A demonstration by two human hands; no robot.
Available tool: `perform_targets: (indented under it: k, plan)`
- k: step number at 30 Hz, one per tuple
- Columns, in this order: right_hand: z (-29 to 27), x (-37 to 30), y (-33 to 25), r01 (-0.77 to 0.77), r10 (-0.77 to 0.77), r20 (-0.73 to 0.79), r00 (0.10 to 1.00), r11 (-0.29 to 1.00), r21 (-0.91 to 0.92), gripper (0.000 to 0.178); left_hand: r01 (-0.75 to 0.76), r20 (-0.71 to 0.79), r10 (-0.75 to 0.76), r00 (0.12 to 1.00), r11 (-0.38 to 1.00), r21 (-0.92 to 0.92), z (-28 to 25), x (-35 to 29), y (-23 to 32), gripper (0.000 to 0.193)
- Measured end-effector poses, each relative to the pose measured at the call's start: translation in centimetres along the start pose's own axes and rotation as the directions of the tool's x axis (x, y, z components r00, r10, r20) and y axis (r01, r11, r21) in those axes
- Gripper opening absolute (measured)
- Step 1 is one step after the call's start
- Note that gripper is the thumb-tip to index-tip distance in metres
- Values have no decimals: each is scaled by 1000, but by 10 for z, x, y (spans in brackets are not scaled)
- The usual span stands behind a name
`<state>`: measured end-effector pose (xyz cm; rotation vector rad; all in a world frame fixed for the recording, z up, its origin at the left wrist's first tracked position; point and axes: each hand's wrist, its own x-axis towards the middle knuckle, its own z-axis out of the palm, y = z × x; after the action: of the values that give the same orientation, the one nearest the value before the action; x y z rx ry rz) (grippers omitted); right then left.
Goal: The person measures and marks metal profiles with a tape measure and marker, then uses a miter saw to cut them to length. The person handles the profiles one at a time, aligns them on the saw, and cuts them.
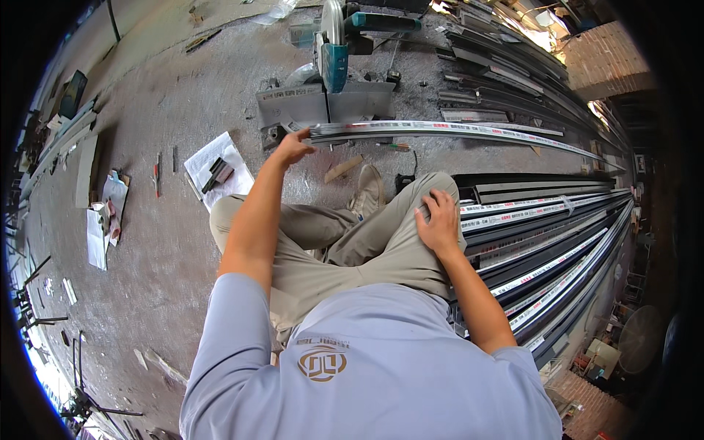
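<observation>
My left hand (pixel 295 147) reaches forward, its finger and thumb closed round the near-left end of a long metal profile (pixel 440 128). The profile is silvery with printed film along it and runs far to the right, in front of the fence of a miter saw (pixel 335 67). The saw's teal head stands upright above its grey base. Resting on my right knee is my right hand (pixel 440 224), fingers spread, holding nothing. I sit cross-legged in khaki trousers (pixel 308 227). Just how the fingertips meet the profile is too small to tell.
Several film-wrapped profiles (pixel 543 275) lie bundled beside my right leg, and more are stacked (pixel 506 66) at the far right. Papers with dark profile offcuts (pixel 218 174) lie by my left knee. A red pen (pixel 156 178) and a wooden strip (pixel 343 169) are on the floor.
</observation>
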<state>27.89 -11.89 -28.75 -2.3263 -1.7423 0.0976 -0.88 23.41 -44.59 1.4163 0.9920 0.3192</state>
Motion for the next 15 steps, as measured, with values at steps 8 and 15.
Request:
perform_targets:
  k: [8, 15]
  plan:
    - [0, 4, -2, 3, -3, 13, 1000, 1000, 15, 41, -149, -92, 230, 969, 836, 528, 33, -14, -14, 91]
    - [20, 32, 14, 121, -124, 47, 991, 991, 53, 40, 136, -170, -32, 985, 748, 650, -14, -92, -48, 84]
